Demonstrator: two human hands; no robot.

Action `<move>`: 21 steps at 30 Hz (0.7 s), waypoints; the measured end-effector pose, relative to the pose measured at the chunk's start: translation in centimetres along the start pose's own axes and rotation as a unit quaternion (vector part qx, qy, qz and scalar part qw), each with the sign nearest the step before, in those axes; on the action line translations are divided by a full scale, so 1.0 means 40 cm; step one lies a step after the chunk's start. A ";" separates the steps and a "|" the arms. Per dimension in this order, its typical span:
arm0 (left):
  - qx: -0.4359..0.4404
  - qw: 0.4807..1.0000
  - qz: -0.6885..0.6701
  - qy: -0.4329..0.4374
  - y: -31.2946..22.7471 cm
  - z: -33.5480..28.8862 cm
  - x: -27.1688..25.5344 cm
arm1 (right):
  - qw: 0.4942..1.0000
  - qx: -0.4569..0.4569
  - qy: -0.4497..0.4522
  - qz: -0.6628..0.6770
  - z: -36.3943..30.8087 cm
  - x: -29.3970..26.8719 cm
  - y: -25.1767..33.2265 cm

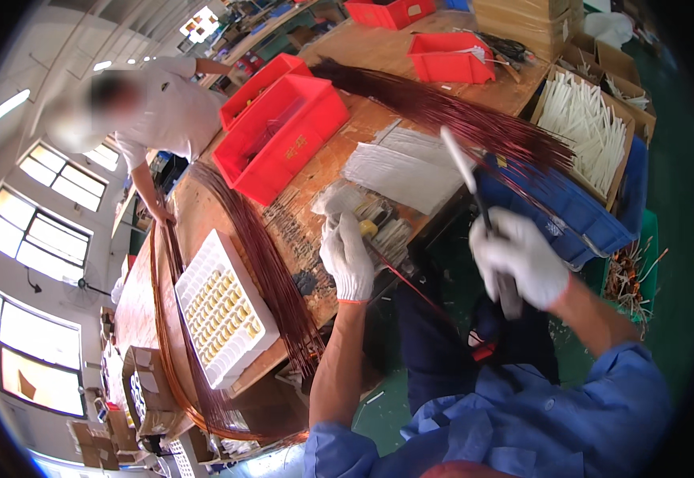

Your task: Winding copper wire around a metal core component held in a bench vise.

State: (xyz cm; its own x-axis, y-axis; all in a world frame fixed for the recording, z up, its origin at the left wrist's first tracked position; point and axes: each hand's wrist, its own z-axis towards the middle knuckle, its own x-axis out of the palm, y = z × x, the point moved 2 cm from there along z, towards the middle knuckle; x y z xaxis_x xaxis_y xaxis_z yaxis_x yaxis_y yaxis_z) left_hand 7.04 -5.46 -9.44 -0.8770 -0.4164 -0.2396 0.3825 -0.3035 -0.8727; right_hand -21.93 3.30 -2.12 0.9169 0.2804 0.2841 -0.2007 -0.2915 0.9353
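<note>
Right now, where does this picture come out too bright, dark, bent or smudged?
Head view: the windows at left are glared to white and their frames bow; the corners go black; a co-worker's head is blurred; it is dim beneath the table edge; the left hand and right hand, in pale gloves, are bright and readable.

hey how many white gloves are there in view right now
2: one on your left hand, one on your right hand. Others could be hidden.
</note>
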 end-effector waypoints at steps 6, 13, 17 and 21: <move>0.044 0.998 0.036 0.008 0.019 0.005 -0.007 | 0.957 0.151 0.246 -0.031 -0.165 0.195 -0.254; 0.016 1.000 0.025 0.003 -0.014 0.012 0.026 | 0.938 -0.289 -0.140 -0.134 0.071 0.176 -0.525; 0.018 0.998 0.060 0.001 -0.003 0.016 -0.017 | 0.911 -0.366 -0.129 -0.139 0.096 0.186 -0.425; 0.041 0.998 0.036 0.013 -0.003 0.010 0.013 | 0.900 -0.415 -0.089 -0.104 0.073 0.176 -0.413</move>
State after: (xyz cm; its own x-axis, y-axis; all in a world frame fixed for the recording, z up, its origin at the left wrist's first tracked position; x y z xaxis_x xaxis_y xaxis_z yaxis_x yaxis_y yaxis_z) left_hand 6.66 -5.97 -9.29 -0.8538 -0.4169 -0.3119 0.4656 -0.3434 -0.8156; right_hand -11.16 7.44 -16.17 0.9902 0.0780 0.1155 -0.1394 0.5536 0.8210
